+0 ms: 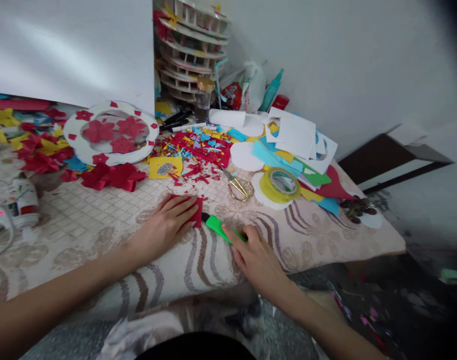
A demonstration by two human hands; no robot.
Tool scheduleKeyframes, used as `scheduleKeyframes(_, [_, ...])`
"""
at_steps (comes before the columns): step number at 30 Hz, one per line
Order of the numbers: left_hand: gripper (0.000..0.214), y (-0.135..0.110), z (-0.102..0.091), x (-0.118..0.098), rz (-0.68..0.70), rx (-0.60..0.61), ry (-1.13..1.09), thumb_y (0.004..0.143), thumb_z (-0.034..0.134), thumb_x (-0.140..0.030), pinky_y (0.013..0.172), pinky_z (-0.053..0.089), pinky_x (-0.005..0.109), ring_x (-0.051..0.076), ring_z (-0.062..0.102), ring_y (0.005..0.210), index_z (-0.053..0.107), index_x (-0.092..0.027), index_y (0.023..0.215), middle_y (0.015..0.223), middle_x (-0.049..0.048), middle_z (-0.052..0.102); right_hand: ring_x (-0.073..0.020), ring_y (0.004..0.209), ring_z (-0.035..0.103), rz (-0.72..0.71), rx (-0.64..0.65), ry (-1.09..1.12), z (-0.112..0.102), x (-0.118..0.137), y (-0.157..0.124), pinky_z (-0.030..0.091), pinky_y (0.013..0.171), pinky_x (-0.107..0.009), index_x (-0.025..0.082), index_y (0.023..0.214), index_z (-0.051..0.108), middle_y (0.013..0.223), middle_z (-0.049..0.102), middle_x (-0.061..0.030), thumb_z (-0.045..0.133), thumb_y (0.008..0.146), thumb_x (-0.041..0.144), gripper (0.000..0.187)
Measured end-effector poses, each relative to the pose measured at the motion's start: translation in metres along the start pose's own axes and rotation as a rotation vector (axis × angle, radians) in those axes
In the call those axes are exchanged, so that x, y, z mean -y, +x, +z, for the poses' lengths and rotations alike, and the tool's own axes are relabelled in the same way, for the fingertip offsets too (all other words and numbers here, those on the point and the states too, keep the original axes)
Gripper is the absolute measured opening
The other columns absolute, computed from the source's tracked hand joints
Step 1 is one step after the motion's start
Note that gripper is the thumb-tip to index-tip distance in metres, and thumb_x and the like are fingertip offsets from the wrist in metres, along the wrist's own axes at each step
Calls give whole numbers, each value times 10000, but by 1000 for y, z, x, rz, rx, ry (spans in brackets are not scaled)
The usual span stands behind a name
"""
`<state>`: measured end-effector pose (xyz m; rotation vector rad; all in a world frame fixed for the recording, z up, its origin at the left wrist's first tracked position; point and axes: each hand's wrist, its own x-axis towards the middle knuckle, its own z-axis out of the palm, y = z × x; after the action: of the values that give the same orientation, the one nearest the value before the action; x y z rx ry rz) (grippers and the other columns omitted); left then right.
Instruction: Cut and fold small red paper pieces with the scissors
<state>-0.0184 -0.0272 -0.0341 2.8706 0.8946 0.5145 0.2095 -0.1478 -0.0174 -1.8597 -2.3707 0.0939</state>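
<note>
Left hand (168, 220): fingers flat on red paper (199, 214), near table (326, 245) front edge. Right hand (256, 257): grip closed round green-handled tool (216, 225), dark tip just beside paper. Scissors (240, 190) farther from front edge.

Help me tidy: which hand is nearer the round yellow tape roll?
Right. The right hand, holding a slim green tool, is below-left of the tape roll; the left hand, on red paper, is farther left.

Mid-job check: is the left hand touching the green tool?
Apart. The head view shows a strip of red paper bare between the left hand and the dark tip of the green tool.
</note>
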Motion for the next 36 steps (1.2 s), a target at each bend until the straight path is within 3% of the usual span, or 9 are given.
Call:
scheduleKeyframes(26, [391,-1,0,1,-1,-6,-28,901,416,-325,1086,257,471,236,405,1265,500,-206,1264,1354,61,496,-229,850,481,42,-68,-83,2,-9,31,468,693,-343,281,1373,375,912,472,-86,449,868,190,518])
scheduleKeyframes(36, [417,-1,-1,1,-30,-16,-86,897,419,-329,1076,297,474,229,412,1266,465,-187,1287,1344,80,503,-229,860,485,165,-228,-82,4,-41,41,468,705,-350,245,1381,356,947,455,-88,397,894,224,489])
